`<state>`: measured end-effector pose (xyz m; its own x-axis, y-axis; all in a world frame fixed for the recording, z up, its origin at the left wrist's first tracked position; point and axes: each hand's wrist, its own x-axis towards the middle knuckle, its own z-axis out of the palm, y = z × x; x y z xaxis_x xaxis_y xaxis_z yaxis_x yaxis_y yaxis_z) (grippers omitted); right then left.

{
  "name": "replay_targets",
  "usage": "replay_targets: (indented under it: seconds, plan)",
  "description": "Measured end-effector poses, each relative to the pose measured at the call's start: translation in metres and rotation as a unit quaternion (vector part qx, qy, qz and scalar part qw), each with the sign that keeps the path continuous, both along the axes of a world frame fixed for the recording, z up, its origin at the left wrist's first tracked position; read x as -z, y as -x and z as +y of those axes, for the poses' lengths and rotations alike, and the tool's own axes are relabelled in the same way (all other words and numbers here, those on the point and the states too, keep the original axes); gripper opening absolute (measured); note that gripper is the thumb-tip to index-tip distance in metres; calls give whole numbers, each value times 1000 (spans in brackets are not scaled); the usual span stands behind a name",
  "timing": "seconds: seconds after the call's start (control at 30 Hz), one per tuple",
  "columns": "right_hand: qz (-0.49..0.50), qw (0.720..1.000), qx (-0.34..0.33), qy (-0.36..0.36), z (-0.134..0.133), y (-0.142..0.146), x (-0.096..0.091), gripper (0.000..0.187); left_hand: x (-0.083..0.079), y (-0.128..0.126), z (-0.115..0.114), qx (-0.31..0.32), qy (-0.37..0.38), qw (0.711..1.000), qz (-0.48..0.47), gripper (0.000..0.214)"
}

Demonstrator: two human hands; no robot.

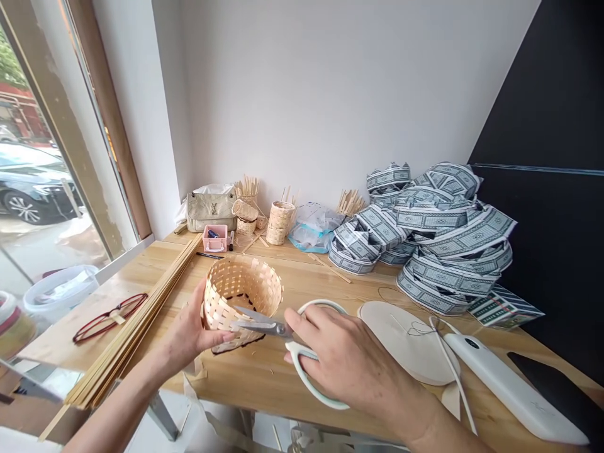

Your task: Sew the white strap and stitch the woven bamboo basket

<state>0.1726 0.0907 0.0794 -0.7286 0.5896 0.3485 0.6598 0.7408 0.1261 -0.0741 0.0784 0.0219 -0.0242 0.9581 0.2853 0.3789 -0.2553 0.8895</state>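
My left hand [191,327] grips the side of a small woven bamboo basket [240,292], holding it tilted above the table with its open mouth up and away from me. My right hand [340,358] is closed around the white-handled scissors [302,349]. Their steel blades [257,326] point left and reach the lower side of the basket, close to my left fingertips. Loose strip ends show along the basket's lower edge. The scissors' lower handle loop curves under my right palm, and my fingers partly hide the grip.
A long bundle of bamboo strips [136,321] lies left of the basket, beside red-framed glasses [111,318]. To the right are a round pale board [406,340], a white oblong device [512,387], and a large heap of printed folded paper [434,233].
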Motion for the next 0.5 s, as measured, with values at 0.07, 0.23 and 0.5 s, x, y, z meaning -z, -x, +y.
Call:
replay_targets:
  seconds: [0.07, 0.23, 0.5]
  plan:
    - [-15, 1000, -2, -11, 0, 0, 0, 26, 1, 0, 0, 13, 11, 1000, -12, 99]
    - [-23, 999, -10, -27, -2, -2, -2, 21, 5, 1, 2, 33, 25, 999, -31, 96]
    - [-16, 999, 5, 43, -4, 0, -5, 16, 8, 3, 5, 30, 24, 999, -26, 97]
